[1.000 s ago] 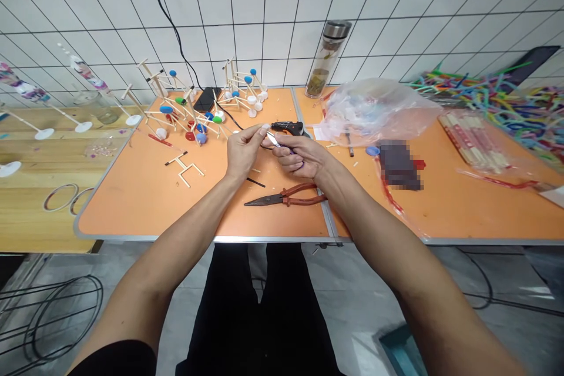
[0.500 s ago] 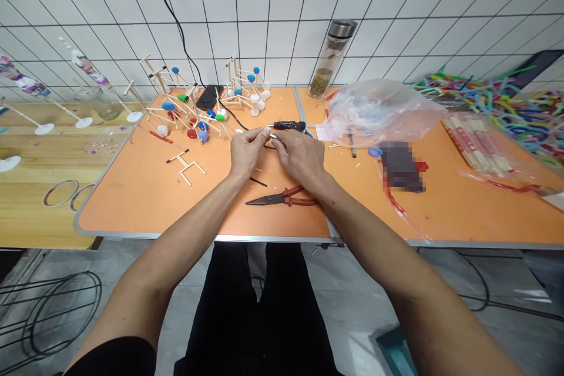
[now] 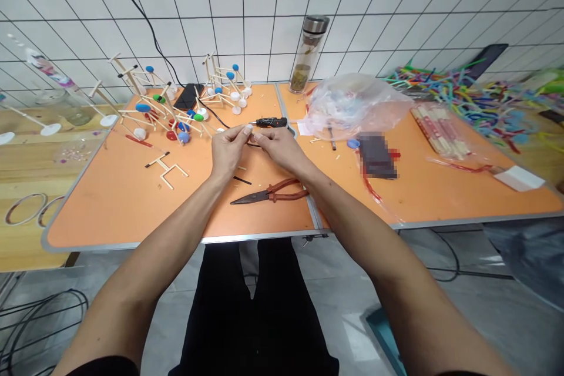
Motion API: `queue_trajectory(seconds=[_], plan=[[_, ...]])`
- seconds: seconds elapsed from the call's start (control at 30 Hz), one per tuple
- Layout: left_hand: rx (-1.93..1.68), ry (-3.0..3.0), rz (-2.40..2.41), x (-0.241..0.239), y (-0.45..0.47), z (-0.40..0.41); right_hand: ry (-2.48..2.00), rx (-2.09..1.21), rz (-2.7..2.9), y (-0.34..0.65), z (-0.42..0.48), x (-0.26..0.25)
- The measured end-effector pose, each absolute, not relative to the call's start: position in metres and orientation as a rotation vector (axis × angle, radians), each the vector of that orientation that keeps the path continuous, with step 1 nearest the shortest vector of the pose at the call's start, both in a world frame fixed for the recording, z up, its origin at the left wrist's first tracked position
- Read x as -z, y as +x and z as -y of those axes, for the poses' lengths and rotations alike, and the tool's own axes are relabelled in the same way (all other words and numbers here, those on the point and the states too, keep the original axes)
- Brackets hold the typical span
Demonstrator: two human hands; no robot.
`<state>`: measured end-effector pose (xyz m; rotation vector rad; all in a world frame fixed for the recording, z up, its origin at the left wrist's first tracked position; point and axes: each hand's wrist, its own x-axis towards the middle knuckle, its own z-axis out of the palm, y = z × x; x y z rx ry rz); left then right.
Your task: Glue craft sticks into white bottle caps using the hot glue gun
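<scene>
Hands point(image 3: 228, 154) close together above table point(image 3: 106, 205)

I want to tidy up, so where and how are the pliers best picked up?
Take the pliers by both reddish handles, probably coming from the near edge of the table, closing the grip around the pair. They lie flat, handles slightly spread; the dark nose tapers to a point at left, and the right forearm crosses by the handle ends.

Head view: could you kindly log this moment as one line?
left hand: fingertips beside right's, hold unclear | right hand: hold unclear | pliers: on orange table, nearer body than hands
</scene>
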<state>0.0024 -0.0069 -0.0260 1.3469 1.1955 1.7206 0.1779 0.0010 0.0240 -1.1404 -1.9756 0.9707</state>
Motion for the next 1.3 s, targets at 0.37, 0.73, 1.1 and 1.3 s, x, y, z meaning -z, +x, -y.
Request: queue_trajectory(seconds=[0.37,0.73,1.1,1.3], plan=[[-1.72,1.207,-1.094,0.01,0.004,0.011,-0.97,-2.105,1.224,0.179,-0.002,-0.043],[-1.72,1.372,-1.181,0.011,0.002,0.014,-1.106,-1.494,1.688,0.177,-0.002,-0.031],[-1.646,0.807,-1.029,0.013,-0.002,0.001,-1.375,-0.123,2.27,0.178,0.015,-0.025],[-1.605,0.622,-0.981,0.005,-0.005,0.001,-1.336,-0.125,2.243,0.177,0.013,-0.023]])
